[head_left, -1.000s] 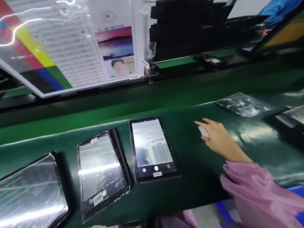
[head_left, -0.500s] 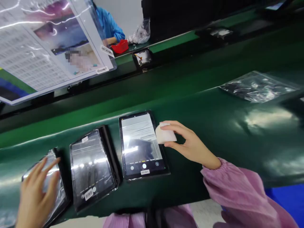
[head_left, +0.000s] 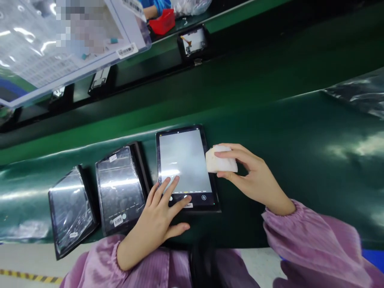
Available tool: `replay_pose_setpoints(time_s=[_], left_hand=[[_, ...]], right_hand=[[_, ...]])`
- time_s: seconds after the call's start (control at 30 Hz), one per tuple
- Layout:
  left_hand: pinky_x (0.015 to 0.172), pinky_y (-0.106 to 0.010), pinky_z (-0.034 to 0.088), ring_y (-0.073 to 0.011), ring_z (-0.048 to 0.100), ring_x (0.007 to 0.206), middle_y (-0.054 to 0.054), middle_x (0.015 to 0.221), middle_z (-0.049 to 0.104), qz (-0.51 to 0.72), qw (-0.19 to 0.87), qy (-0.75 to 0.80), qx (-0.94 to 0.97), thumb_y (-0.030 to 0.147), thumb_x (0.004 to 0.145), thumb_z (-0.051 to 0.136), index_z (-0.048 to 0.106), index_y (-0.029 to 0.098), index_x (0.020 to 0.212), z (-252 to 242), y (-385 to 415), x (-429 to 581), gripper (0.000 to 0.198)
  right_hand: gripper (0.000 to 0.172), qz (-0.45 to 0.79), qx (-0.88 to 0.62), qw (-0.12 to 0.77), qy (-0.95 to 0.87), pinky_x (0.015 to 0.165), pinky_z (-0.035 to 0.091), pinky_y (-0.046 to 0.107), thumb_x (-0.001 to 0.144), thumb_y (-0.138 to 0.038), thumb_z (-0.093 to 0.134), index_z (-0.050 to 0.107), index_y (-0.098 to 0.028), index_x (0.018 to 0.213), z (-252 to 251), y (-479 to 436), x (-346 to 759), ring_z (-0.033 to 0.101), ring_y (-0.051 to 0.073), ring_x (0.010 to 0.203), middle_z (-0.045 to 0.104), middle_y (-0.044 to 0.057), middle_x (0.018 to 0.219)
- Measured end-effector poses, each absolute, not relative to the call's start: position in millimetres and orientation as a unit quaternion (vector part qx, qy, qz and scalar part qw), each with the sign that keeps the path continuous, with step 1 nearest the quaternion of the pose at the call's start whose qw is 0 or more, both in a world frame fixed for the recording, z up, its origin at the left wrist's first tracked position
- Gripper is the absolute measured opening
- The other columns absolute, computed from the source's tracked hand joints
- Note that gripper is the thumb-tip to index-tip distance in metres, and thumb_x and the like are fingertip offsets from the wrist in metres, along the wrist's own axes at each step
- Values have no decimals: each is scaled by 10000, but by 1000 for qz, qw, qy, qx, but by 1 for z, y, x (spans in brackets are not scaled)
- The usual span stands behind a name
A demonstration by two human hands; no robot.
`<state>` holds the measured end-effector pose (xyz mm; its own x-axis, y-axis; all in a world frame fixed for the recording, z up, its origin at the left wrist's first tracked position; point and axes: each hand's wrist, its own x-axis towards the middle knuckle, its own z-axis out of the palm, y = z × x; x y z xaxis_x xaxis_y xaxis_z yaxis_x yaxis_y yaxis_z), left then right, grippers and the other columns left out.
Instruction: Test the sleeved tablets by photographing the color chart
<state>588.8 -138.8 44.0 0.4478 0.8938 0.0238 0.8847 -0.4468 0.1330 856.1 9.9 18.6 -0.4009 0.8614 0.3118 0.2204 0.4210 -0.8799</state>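
Note:
A tablet [head_left: 186,160] lies on the green mat with its screen lit, showing a pale picture and a row of camera controls. My left hand [head_left: 160,210] is spread over its lower left part, one finger at the round button near the bottom edge. In my right hand [head_left: 249,170], between thumb and fingers, is a folded white wipe [head_left: 220,159], held at the tablet's right edge. Just left lies a second tablet [head_left: 118,188] under clear film, tilted against a dark edge. Farther left rests a third tablet [head_left: 72,208], also under wrinkled film.
A hanging clear-covered sheet [head_left: 99,56] blocks the upper left. Behind the green mat [head_left: 285,160] runs a dark channel with small device parts in black holders [head_left: 193,42]. A red bin [head_left: 162,22] stands beside a co-worker's blue sleeve. A clear plastic bag [head_left: 363,94] lies far right.
My left hand has moved right, from the leftmost tablet to the lit one. The lit screen has changed from a lined picture to a plain pale one. My right hand still holds the wipe.

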Motion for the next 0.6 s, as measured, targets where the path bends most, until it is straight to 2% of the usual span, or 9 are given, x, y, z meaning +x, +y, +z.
replay_pose_setpoints(time_s=[0.1,0.17,0.33,0.4,0.5,0.6], left_hand=[[1237,-564,297,-362,227,1581,-123,1720,257,80,93,558,821,472,1015,574,536,296,1466,49,-146,568,485],[1255,-565,278,-351,232,1590,-100,1734,236,146,112,622,761,427,1028,560,504,316,1480,51,-156,542,468],[1263,-577,308,-328,339,1563,-119,1676,349,330,125,784,511,431,1044,517,325,339,1591,39,-193,468,587],[1277,-582,293,-342,316,1574,-129,1682,325,339,140,816,447,481,989,616,242,328,1625,29,-207,451,754],[1305,-591,224,-361,219,1613,-131,1733,208,323,178,819,440,508,911,724,112,328,1657,17,-220,439,981],[1310,-602,196,-365,162,1630,-135,1753,144,319,196,811,450,515,914,718,44,337,1663,12,-223,440,1024]], right_hand=[[288,411,-376,400,-728,1040,555,457,895,-296,780,715,-324,1174,19,12,855,632,270,1259,670,40,1328],[296,426,-378,397,-720,1004,579,449,885,-331,788,717,-329,1172,16,12,856,632,282,1262,665,46,1335],[316,438,-391,395,-707,1053,578,461,858,-412,801,701,-364,1154,7,14,865,626,310,1290,658,26,1355],[323,404,-395,372,-736,1033,590,464,856,-503,785,703,-399,1151,12,24,864,647,320,1250,668,9,1340],[359,339,-383,315,-799,931,619,476,849,-620,751,712,-406,1135,35,36,837,683,331,1148,688,10,1287],[312,367,-304,285,-832,965,597,482,882,-542,750,676,-336,1105,64,29,778,688,305,1121,682,25,1273]])
